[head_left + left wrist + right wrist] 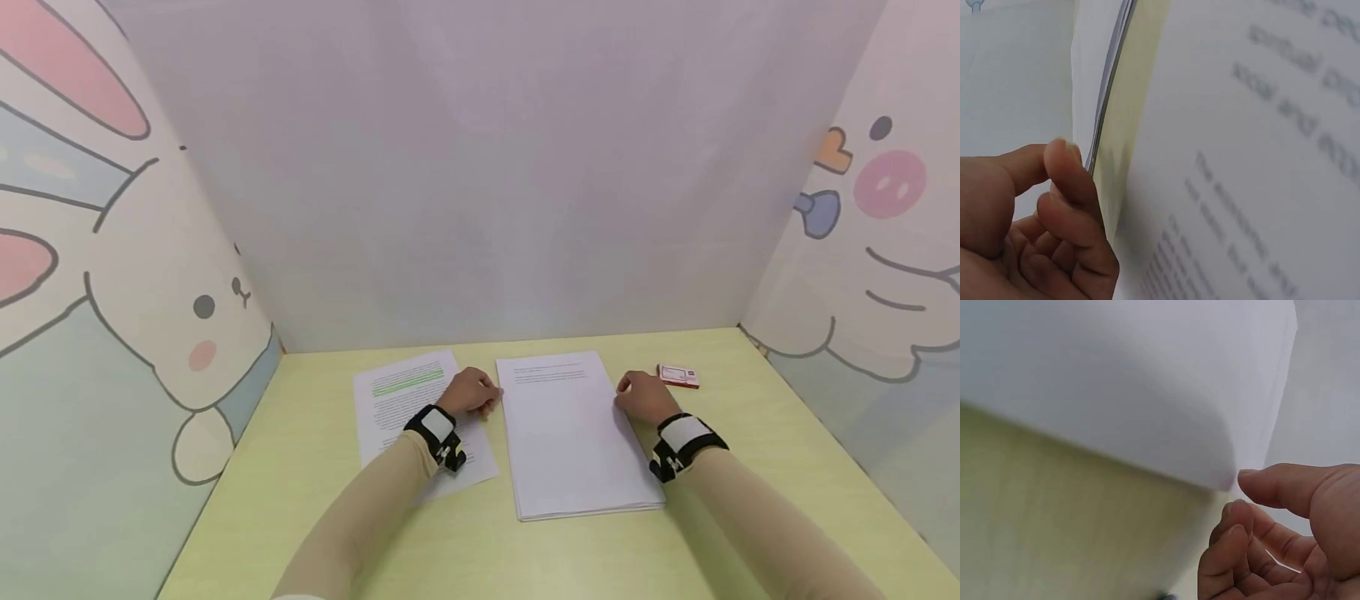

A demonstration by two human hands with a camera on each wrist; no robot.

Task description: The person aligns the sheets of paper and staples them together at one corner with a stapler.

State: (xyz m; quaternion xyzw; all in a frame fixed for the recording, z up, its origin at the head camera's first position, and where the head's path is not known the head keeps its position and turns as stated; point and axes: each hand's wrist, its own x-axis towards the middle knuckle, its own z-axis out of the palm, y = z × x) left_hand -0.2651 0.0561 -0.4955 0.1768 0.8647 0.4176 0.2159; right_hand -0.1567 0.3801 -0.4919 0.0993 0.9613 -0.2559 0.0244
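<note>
A stack of white paper sheets (pixel 567 450) lies in the middle of the table, a few printed lines near its far end. My left hand (pixel 471 393) has curled fingers at the stack's left edge; in the left wrist view its thumb and forefinger (pixel 1075 181) pinch that edge. My right hand (pixel 647 397) is at the opposite edge. In the right wrist view its thumb (pixel 1272 484) and curled fingers meet at the paper's edge (pixel 1166 475), which bends there. Left of the stack lies a printed sheet (pixel 390 412) with green-highlighted lines, partly hidden beneath my left hand and forearm.
A small red and white box (pixel 678 376) lies beyond my right hand. The pale yellow table (pixel 300 467) ends at a plain white back wall (pixel 480 208), and cartoon-printed side panels (pixel 187 333) stand at left and right.
</note>
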